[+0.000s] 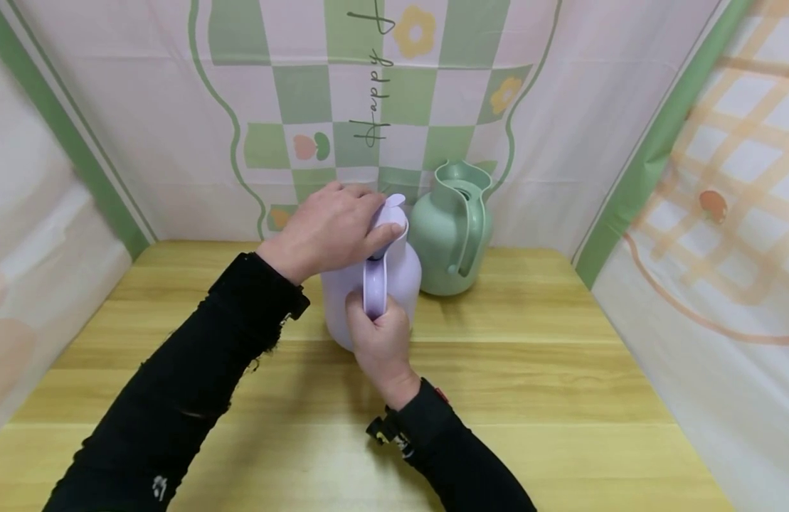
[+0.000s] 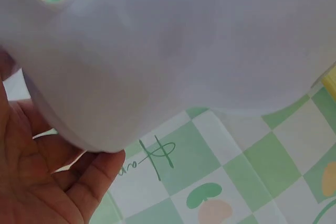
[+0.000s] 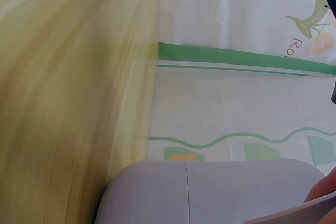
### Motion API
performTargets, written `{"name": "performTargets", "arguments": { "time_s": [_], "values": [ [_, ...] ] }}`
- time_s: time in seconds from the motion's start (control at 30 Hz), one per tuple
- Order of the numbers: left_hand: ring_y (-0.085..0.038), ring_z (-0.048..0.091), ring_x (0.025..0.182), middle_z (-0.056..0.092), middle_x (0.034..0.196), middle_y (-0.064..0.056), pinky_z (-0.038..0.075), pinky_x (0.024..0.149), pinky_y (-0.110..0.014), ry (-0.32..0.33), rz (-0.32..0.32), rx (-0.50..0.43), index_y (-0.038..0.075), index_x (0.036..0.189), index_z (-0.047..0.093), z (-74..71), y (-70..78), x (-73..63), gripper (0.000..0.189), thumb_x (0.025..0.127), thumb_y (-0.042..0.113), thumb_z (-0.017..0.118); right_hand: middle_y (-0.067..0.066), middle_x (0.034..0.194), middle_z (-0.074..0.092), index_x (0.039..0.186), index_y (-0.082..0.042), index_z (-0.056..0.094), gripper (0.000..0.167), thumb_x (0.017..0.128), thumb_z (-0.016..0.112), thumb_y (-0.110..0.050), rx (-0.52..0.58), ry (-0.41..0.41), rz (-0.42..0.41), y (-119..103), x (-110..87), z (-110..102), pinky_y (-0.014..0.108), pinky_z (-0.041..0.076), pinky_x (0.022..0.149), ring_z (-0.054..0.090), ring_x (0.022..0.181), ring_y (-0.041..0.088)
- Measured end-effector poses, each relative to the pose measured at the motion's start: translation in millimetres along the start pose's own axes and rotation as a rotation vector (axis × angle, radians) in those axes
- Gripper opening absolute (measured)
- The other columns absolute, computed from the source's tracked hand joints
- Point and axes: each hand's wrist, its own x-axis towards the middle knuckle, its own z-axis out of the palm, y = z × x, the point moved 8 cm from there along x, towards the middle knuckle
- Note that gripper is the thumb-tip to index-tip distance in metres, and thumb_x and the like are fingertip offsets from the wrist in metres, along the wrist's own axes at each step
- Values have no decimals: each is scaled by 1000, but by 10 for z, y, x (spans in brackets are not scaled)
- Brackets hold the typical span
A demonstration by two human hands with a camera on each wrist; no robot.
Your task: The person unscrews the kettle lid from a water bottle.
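A lilac thermos jug (image 1: 403, 277) stands upright on the wooden table, its handle turned toward me. My right hand (image 1: 384, 341) grips the handle (image 1: 375, 288) from below, thumb up along its side. Over the jug's top lies my left hand (image 1: 336, 227), thumb on the near side of the neck. In the left wrist view, the fingers of that hand (image 2: 58, 182) curl against the rim of the spout. A small petal-shaped lilac piece (image 1: 395, 201) sticks up beside the thumb. The palm hides most of the jug's mouth. Only the lower body (image 3: 147, 195) shows in the right wrist view.
Close behind and to the right stands a green jug (image 1: 442, 249) of similar shape, with a wavy open top. A printed cloth (image 1: 407, 99) hangs along the table's back edge, and other cloths (image 1: 708, 284) hang at both sides. The wooden table (image 1: 528, 384) spreads out in front.
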Motion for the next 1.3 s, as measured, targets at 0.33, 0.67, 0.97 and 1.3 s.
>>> {"name": "performTargets", "arguments": {
  "time_s": [0.33,0.67,0.97,1.3],
  "values": [
    [-27,53,141,60,148,-12,35,120,-46,-126,-12,-41,5,147,56,-21,-22,0,61,105,49,49,-6,59,29,63,-12,34,43,97,61,-15,-3,4,-14,0,-10,-14,26,27,51,31,53,10],
    [-28,59,133,64,142,-12,40,114,-46,-105,-9,-7,4,144,59,-46,-5,-12,60,105,48,53,-6,60,31,63,-12,35,42,97,60,-15,0,-1,-19,-23,-7,-3,26,28,50,33,53,10],
    [-25,66,106,72,109,-9,47,99,-44,-28,-18,19,6,120,66,-69,-2,-32,50,104,52,55,-6,59,31,63,-12,36,43,97,60,-16,-3,4,-13,-22,-1,-2,26,28,50,33,52,10],
    [-26,66,120,72,130,-11,48,99,-44,2,-2,44,11,145,62,-59,22,-26,57,104,52,54,-5,58,32,62,-12,36,42,97,60,-13,11,1,-13,-3,6,1,26,27,48,32,50,9]
  ]
}}
